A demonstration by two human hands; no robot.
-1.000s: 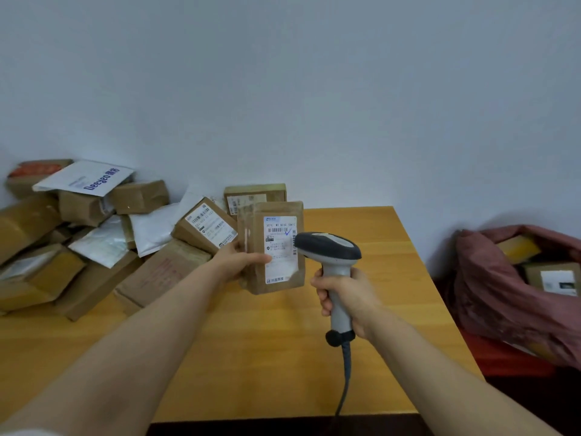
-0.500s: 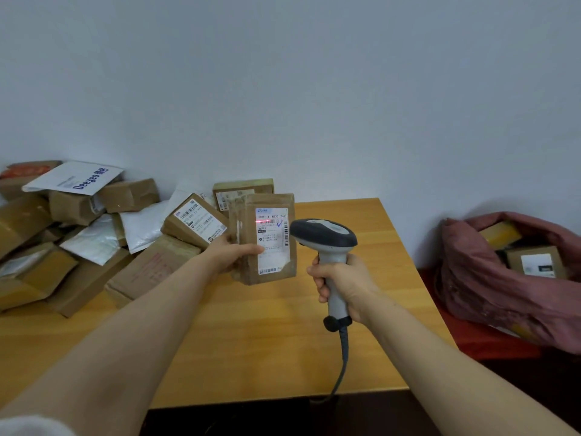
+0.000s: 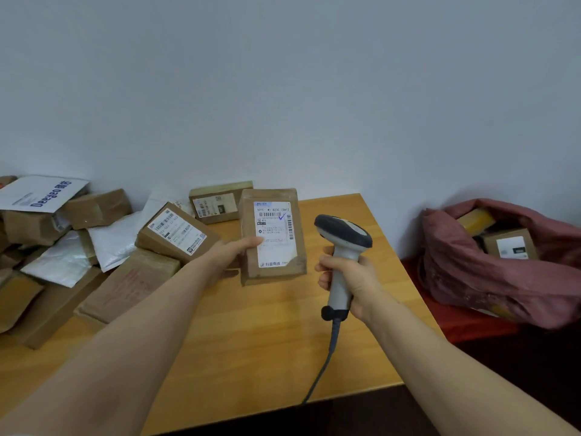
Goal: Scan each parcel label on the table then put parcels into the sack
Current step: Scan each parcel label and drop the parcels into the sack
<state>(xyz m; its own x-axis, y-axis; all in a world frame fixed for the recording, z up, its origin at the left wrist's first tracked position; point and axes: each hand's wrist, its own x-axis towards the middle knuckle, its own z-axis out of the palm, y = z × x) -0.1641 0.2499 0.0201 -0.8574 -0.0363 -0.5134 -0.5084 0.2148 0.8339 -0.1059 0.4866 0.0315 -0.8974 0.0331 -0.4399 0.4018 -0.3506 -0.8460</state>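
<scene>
Facing scanner (image 3: 343, 237): parcel (image 3: 271, 236) in left hand (image 3: 227, 253)

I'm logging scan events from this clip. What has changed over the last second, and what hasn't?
Half a second ago a red scan line lay across the label of the parcel; now it is gone. The camera view has shifted, so small moves cannot be told. Unchanged: the left hand holds the parcel upright, the right hand grips the scanner beside it, and the pile and the sack lie as before.
</scene>
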